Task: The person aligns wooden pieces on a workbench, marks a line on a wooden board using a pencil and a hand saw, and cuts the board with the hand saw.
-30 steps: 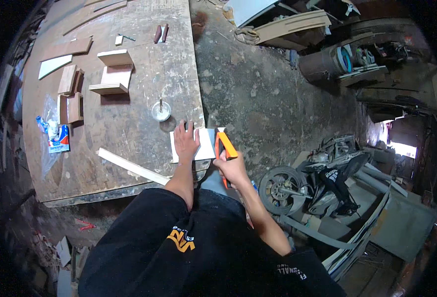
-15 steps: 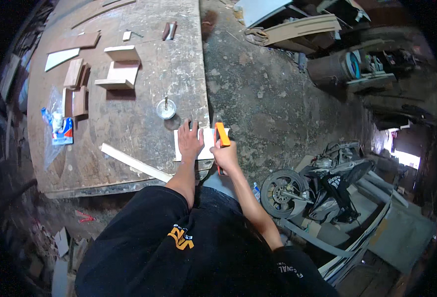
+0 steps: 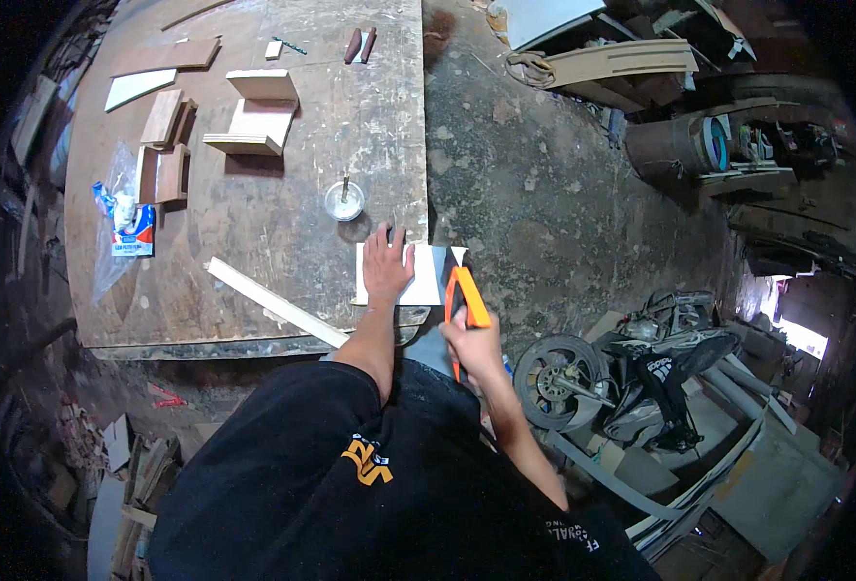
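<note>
A white board [image 3: 423, 283] lies at the right edge of the wooden worktable [image 3: 302, 242], its right end reaching past that edge. Flat on it rests my left hand [image 3: 386, 268], fingers spread and pointing away from me. My right hand [image 3: 473, 349] is closed around the orange handle of a handsaw [image 3: 470, 298], just off the board's near right corner. The grey blade runs away from me across the board's right part; I cannot tell how deep it sits. Beyond my left hand stands a clear cup of white paste [image 3: 344, 201] with a stick in it.
A narrow wood strip [image 3: 275, 301] lies left of my forearm. Farther off are a U-shaped wooden piece [image 3: 258, 116], small wooden boxes [image 3: 163, 174] and a blue-and-white packet [image 3: 133, 232]. On the right floor are a wheel [image 3: 559, 381], motorcycle parts and a rusty drum [image 3: 660, 145].
My right hand has drawn the saw back toward me and slightly right. My left hand stays flat on the board. The whole view has shifted a little.
</note>
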